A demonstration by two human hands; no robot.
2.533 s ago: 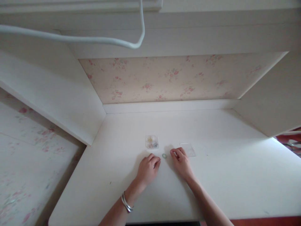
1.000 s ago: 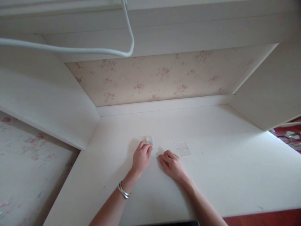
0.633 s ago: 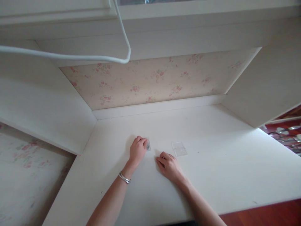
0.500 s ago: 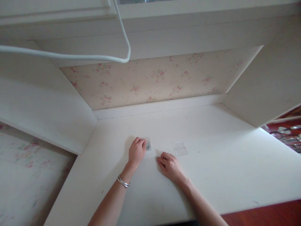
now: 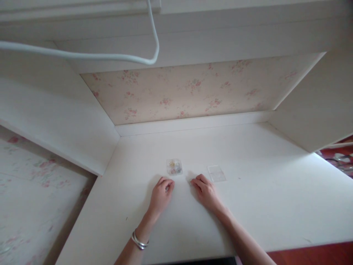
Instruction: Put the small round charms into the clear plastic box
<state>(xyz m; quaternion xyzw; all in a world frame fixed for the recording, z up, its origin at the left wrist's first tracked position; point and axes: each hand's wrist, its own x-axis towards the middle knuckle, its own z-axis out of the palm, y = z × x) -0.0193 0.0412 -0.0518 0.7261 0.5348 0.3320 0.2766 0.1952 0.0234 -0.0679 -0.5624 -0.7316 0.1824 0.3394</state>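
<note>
1. Small clear box (image 5: 174, 166): it lies flat on the white desk (image 5: 248, 206), just beyond our left hand (image 5: 161, 193) and apart from it. We judge it light, stiff and thin-walled, probably smooth enough to slip between the fingers. We would take it by two opposite side edges and keep it level, so that the contents do not spill.

2. Contents of the box: small round pieces, yellowish and grey. We cannot tell whether they are rings, beads or fittings, nor how many there are.

3. Clear flat piece (image 5: 217, 173): it lies on the desk just beyond and right of our right hand (image 5: 205, 191), not touching it. It looks like a lid matching the box, but it is almost invisible against the white surface. We judge it light and hard to lift off flat; an edge or corner would give the best hold.

4. Left hand: it rests on the desk with the fingers curled loosely inward. We cannot tell whether anything small sits under the fingertips. A silver bangle (image 5: 138, 241) is on the wrist.

5. Right hand: it lies on the desk, fingers bent and narrow, with nothing visibly held.

6. Cut off or unclear: a white cable (image 5: 82, 56) runs out of view at the left; metal items at the far right edge are too cropped to name.
</note>
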